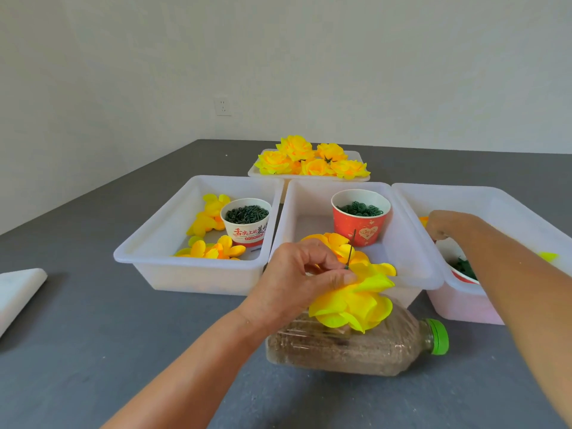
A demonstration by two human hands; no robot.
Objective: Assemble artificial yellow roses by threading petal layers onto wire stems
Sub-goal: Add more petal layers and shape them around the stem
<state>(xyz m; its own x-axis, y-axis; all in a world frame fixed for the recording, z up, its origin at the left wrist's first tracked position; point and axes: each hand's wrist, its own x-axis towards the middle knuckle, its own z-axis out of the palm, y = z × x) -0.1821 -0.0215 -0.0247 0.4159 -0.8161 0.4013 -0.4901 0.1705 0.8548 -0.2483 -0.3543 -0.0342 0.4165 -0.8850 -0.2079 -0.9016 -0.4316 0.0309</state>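
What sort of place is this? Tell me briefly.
Probably a plain room used as a handwork station: white bins of petals on a grey table, cups of green rings, finished roses.

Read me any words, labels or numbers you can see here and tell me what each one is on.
"舌尖上的美味", red characters on the white paper cup; the last characters are partly cut off, so that ending is a guess.
Small print in the red band below on the same cup: too small to read.
Red paper cup: a heart design with small marks, too blurred to read.
Plastic bottle: no label visible.
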